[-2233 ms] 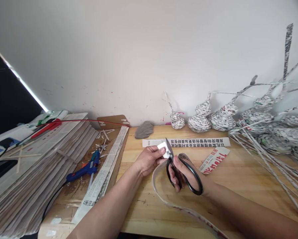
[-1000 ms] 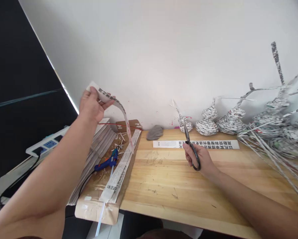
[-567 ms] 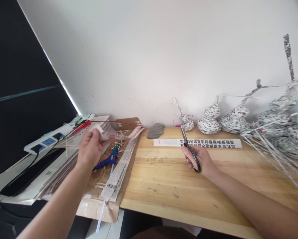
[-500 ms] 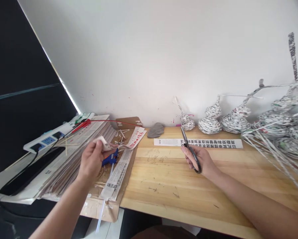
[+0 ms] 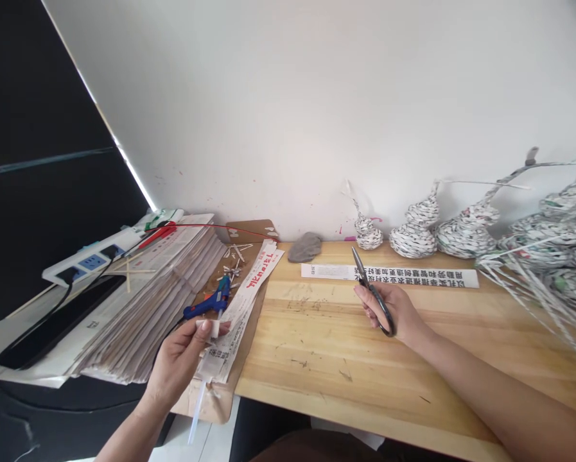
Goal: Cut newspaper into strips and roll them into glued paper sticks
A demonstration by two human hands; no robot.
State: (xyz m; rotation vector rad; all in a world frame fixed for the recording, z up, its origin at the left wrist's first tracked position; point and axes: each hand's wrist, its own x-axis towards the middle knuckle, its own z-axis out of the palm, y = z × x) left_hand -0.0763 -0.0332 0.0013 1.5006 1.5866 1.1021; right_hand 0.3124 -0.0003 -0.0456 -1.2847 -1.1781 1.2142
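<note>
My left hand [image 5: 184, 353] pinches a small white paper piece [image 5: 215, 328] over the front part of the printed paper strips [image 5: 237, 317]. Just behind it, a blue glue gun [image 5: 210, 301] lies on brown cardboard. In my right hand [image 5: 388, 308] are black-handled scissors [image 5: 373, 289], their blades together and pointing away from me. Behind that hand a long printed paper strip [image 5: 331, 271] lies flat on the wooden table [image 5: 316, 359], and the scissors cross in front of it.
Woven paper gourd shapes [image 5: 413, 239] line the wall at the right, with loose paper rods [image 5: 533, 292] beside them. A grey cloth [image 5: 305, 248] lies at the table's back. Stacked newspapers [image 5: 143, 327], a power strip [image 5: 95, 256] and a black phone-like slab [image 5: 61, 327] are at the left.
My left hand has moved toward me and slightly right with the paper piece, uncovering the glue gun. My right hand still holds the scissors. The view has shifted slightly.
</note>
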